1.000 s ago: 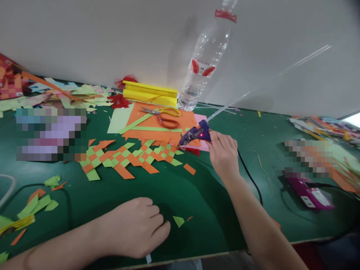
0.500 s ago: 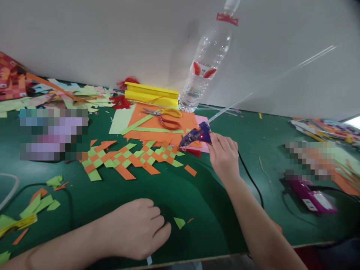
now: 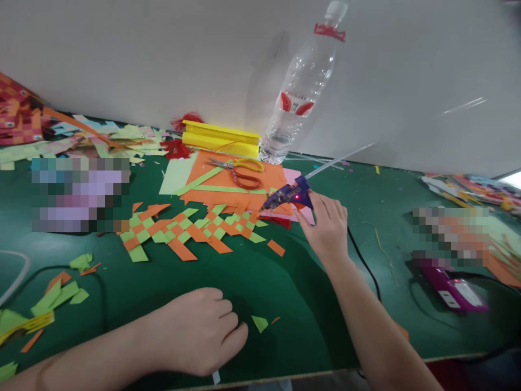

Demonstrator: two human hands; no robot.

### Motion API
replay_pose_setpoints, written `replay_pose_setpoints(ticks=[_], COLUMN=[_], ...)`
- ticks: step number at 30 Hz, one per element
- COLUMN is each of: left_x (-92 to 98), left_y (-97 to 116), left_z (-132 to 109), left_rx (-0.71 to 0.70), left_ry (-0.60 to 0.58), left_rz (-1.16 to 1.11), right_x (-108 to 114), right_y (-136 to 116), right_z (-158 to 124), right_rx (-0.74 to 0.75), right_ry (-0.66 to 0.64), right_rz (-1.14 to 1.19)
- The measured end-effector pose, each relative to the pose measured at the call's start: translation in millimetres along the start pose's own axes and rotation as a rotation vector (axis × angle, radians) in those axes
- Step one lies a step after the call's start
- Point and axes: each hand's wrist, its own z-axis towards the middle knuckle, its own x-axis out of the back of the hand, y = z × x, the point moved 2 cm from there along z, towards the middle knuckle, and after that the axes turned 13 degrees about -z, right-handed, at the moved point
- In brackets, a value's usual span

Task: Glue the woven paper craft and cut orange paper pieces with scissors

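Observation:
My right hand (image 3: 328, 225) grips the handle of a purple glue gun (image 3: 288, 196) with a small red light on; its nozzle points left at the right end of a woven orange and green paper strip piece (image 3: 191, 228). A clear glue stick (image 3: 337, 160) juts out of the gun's back. My left hand (image 3: 201, 331) rests near the table's front edge, fingers curled loosely on the green mat (image 3: 252, 277), with nothing visible in it. A small green paper triangle (image 3: 259, 323) lies just right of it.
Scissors (image 3: 240, 169) lie on orange paper sheets (image 3: 228, 182) behind the weave. A yellow folded paper (image 3: 222, 138) and a clear plastic bottle (image 3: 299, 92) stand by the wall. A black cord (image 3: 362, 260) trails right. A magenta device (image 3: 450, 285) sits at right. Paper scraps (image 3: 61, 290) litter the left.
The glue gun and my right hand have shifted slightly right and back from the woven piece. My left hand has stayed in place.

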Motion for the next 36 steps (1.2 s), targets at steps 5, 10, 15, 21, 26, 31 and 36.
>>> replay_pose_setpoints(ticks=[5,10,15,21,26,31,36], left_x=[0.0,-0.2,-0.9,-0.2,-0.2,-1.0,-1.8], left_y=[0,1,0,0,1,0,0], left_z=[0,0,-1,-1,-1,-2,-1], left_rx=[-0.001,-0.003,-0.007,-0.017,-0.016,-0.016,-0.013], left_ry=[0.017,0.02,0.009,0.007,0.006,0.001,0.001], left_rz=[-0.012,-0.007,-0.004,-0.006,-0.011,-0.007,-0.002], right_x=[-7,-17,-29,-43,-54,-74,-100], right_y=[11,22,29,34,40,55,72], right_z=[-3,-7,-10,-13,-10,-1,12], right_rx=[-0.103,-0.283,-0.402,-0.47,-0.518,-0.607,-0.663], right_ry=[0.003,-0.068,-0.122,-0.199,-0.27,-0.426,-0.578], right_rz=[-0.004,0.059,0.122,0.204,0.235,0.185,0.122])
